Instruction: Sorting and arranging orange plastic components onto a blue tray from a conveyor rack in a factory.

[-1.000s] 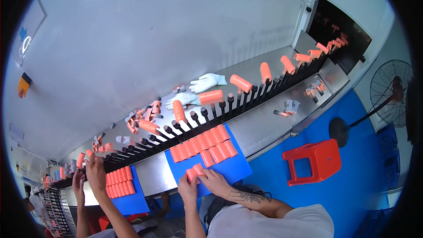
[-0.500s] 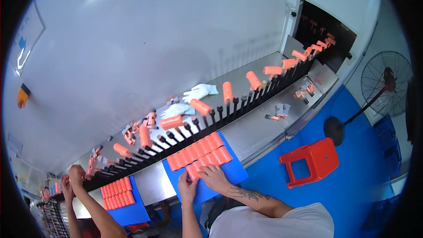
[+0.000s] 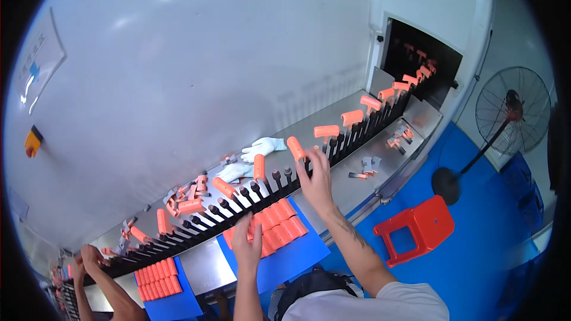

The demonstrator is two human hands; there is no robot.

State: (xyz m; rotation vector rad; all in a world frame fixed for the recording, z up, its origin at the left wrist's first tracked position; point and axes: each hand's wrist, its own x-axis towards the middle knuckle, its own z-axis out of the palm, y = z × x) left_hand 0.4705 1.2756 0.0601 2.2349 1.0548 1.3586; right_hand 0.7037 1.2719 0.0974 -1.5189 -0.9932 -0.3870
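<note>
My left hand is raised over the left end of a double row of orange curved plastic shells. Its fingers are apart and slightly blurred, with nothing seen in them. The shells lie side by side on a blue sheet. My right hand reaches over the line of black pegs, thumb and fingers spread. Close by its fingertips, an orange shell sits tilted on a peg; whether they touch is hard to tell. More shells are spaced along the pegs.
Pale gloves and loose orange parts lie behind the pegs. The line runs into a dark opening. To the left, a co-worker's hands work near another blue sheet. A red stool and a fan stand right.
My right hand has left the shells on the sheet and moved up and right to the pegs. My left hand has lifted off them. The shells on the pegs have shifted left.
</note>
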